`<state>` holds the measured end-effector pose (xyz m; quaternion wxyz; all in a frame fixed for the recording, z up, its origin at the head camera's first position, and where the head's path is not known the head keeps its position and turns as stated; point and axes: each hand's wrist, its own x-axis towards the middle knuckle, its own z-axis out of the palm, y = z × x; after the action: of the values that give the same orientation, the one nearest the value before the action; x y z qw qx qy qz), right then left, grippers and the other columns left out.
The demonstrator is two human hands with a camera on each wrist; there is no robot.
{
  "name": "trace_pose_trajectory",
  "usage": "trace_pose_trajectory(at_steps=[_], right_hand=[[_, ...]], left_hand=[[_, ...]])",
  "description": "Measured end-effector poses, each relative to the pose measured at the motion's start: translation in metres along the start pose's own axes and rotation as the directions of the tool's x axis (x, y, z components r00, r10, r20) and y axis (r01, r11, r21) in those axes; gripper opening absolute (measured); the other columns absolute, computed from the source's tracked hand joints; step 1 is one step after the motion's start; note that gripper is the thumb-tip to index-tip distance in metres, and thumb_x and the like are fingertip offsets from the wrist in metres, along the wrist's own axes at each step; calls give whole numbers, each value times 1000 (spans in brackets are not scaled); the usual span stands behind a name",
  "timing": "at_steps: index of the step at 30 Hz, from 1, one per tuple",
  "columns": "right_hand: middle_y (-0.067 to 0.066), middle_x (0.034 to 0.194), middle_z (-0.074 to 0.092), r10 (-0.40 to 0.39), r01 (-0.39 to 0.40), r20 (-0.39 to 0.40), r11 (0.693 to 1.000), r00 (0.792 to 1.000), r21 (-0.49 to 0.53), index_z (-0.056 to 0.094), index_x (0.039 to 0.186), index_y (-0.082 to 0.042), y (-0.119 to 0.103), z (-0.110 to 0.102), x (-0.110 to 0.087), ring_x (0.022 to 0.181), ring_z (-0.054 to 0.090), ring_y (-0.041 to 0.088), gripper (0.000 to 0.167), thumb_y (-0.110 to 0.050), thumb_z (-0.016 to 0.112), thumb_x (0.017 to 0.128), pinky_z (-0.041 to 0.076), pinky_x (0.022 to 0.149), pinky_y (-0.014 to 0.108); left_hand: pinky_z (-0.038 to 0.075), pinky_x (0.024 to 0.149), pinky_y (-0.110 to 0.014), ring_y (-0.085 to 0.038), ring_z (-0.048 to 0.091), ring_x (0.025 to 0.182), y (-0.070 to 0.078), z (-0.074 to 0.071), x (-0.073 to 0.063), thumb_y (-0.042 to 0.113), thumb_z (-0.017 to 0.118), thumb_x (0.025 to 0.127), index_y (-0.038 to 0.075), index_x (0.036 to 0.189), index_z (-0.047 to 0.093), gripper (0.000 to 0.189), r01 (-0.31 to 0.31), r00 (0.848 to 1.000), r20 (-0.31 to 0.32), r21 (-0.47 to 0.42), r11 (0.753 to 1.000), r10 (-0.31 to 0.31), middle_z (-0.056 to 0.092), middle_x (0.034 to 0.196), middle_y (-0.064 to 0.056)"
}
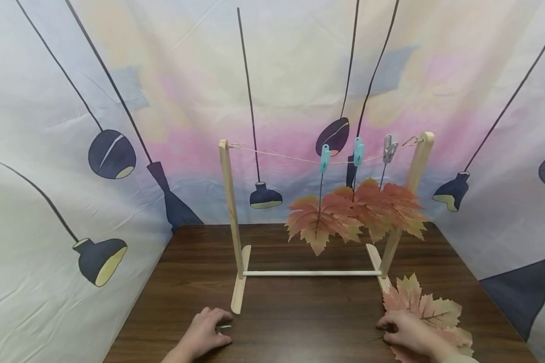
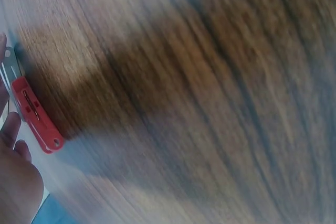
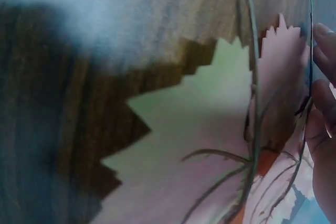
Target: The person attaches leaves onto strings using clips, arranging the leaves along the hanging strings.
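My left hand (image 1: 204, 333) rests on the table with thumb and index finger apart. Between them a grey clothespin (image 1: 224, 327) shows; a red clothespin (image 2: 38, 116) lies beside it in the left wrist view, concealed by the hand from above. On the right, my right hand (image 1: 406, 330) pinches the thin stem of an autumn maple leaf (image 1: 422, 305), fingertips close over the table. Another leaf (image 3: 184, 129) lies nearest the right wrist camera. Several similar maple leaves (image 1: 318, 219) hang by their stems from a string.
A wooden frame (image 1: 230, 206) stands mid-table, its string (image 1: 277, 156) sagging between two posts. Two turquoise clothespins (image 1: 325, 159) and a grey clip (image 1: 388, 148) grip the hung stems. The low crossbar (image 1: 309, 273) joins its feet. Lamp-printed cloth (image 1: 186, 101) surrounds the dark wooden table (image 1: 300, 312).
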<state>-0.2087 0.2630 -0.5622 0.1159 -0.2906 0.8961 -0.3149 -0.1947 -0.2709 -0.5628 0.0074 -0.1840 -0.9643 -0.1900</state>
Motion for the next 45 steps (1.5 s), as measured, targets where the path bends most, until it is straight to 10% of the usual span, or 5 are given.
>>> trace_pose_trajectory(at_steps=[25,45], right_hand=[[-17,77,54,-91,77,-134,992,987,-105,62,78,-17,-1,13,5,71,47,-3,18,-2,72,74,42,59,25],[-7,87,63,62,-60,-104,998,993,25,66,89,-11,-11,1,11,82,57,4,4,-11,62,88,48,66,28]], left_hand=[[35,69,-33,-11,46,83,-3,-4,-2,30,83,63,18,97,66,39,30,999,-22,30,999,-30,62,94,9],[33,72,-34,-13,47,86,21,-12,20,21,79,72,15,102,69,32,110,982,-143,-113,988,-125,63,95,9]])
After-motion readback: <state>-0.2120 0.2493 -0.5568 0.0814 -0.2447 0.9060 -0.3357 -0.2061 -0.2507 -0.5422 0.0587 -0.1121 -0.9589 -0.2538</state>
